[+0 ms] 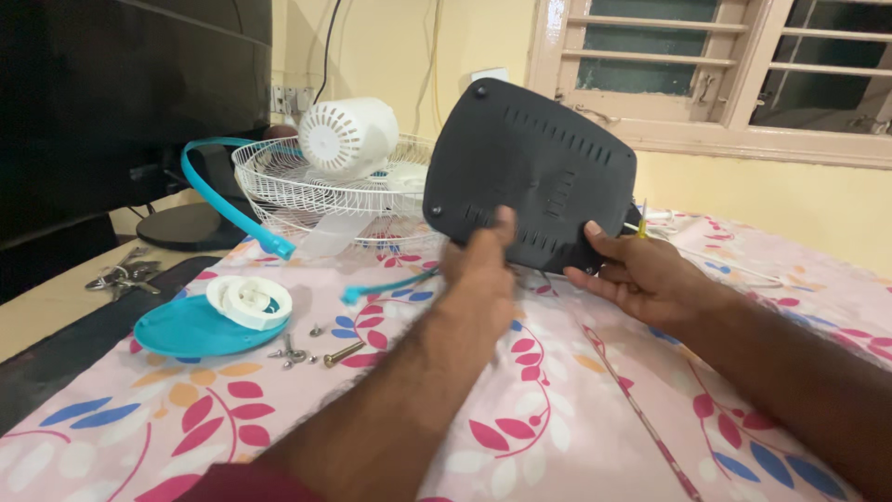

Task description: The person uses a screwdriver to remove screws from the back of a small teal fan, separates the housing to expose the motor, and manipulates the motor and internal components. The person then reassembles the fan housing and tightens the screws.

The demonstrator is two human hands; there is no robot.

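Hold the dark grey fan base [530, 177] tilted up on its near edge above the floral tablecloth [557, 409], underside with its vent slots facing you. Your left hand [478, 270] grips the lower left edge, thumb pressed flat on the underside and fingers wrapped behind, out of view. Your right hand [641, 274] closes on the lower right corner, thumb on the face, the remaining fingers curled beneath.

Keep both thumbs clear of the vent slots and of the round feet near the corners, so the surface stays open to inspection. Support the weight evenly; judged from its size, the base may twist if one hand loosens.

Mind the loose screws [311, 351] lying on the cloth to the near left, just beside the teal disc [181, 330] carrying a white plastic hub [249, 300]. The white wire fan guard [316, 191] with the white motor housing [348, 138] sits far left, behind the base; avoid swinging into it. A yellow-handled tool [641, 221] shows just beyond your right hand.
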